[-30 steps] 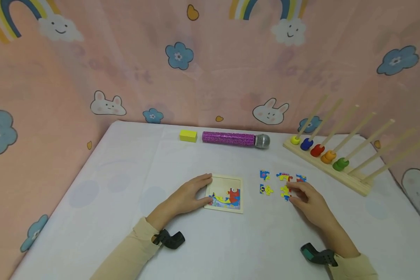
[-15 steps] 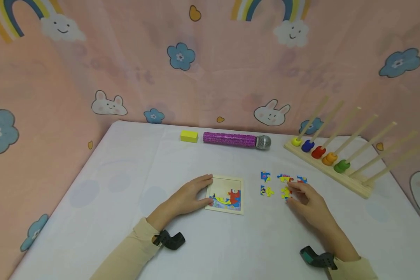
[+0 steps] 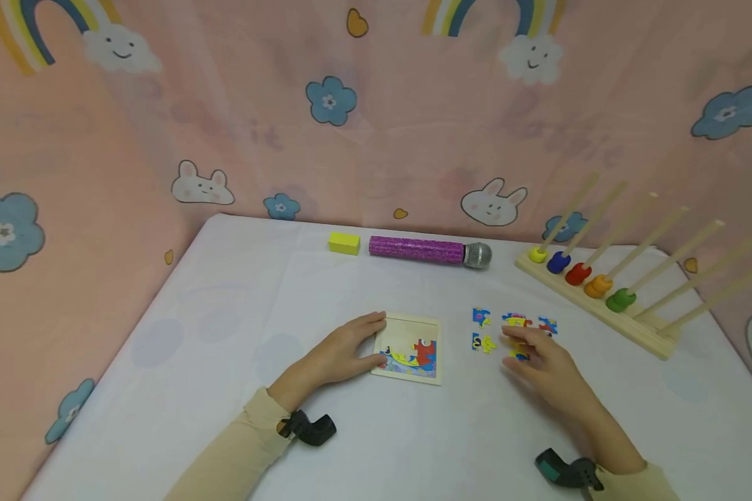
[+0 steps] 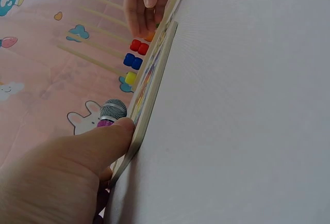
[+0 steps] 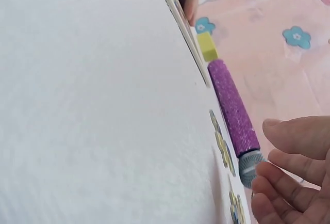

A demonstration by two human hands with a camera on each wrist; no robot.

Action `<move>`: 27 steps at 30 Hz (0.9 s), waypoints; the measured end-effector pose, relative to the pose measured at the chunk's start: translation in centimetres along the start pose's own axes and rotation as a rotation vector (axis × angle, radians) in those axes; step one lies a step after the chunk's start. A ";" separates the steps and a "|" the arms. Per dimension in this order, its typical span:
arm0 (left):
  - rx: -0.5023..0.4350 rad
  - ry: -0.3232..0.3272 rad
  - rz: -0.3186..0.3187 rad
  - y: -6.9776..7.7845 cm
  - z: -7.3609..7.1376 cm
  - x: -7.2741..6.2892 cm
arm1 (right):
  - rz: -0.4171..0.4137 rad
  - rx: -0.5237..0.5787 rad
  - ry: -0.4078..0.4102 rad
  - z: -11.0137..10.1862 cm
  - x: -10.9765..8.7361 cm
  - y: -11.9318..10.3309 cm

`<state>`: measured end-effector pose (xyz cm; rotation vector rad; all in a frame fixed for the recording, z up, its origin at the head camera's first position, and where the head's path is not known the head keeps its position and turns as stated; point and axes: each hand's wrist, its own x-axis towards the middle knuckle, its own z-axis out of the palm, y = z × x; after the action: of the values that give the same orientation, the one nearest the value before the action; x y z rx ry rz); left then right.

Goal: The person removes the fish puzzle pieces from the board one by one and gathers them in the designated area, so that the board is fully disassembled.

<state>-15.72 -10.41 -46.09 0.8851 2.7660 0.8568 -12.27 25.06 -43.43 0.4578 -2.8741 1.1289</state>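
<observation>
A small wooden puzzle tray (image 3: 407, 379) lies in front of me, a few colourful pieces (image 3: 425, 353) fitted along its lower and right part. My left hand (image 3: 335, 351) holds the tray's left side, index finger at the far corner and thumb at the near edge; the left wrist view shows the thumb (image 4: 116, 141) on the rim. Loose puzzle pieces (image 3: 484, 342) lie in two rows to the right. Over them hovers my right hand (image 3: 551, 369), thumb and fingers parted with nothing between them, partly hiding a yellow and blue piece (image 3: 519, 355).
Toward the back of the white-covered table (image 3: 225, 438) lie a yellow block (image 3: 344, 243) and a purple glitter microphone (image 3: 416, 250). A wooden bead rack (image 3: 595, 306) with upright pegs stands at the back right. A patterned pink cloth (image 3: 382, 153) hangs behind.
My right hand has shifted left over the loose pieces, and its thumb and fingers have spread. The left hand stays on the tray. The head view has turned slightly.
</observation>
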 end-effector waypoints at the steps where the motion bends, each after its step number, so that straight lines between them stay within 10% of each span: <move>1: 0.000 0.002 0.000 0.0 0.0 0.0 | -0.017 -0.001 -0.005 0.2 0.1 -0.2; 27: -0.002 0.004 0.005 0.0 0.0 0.0 | -0.073 0.101 -0.230 6.8 4.5 -5.5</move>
<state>-15.71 -10.38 -46.08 0.8919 2.7669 0.8626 -14.48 15.51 -44.26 0.7372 -2.9697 1.2924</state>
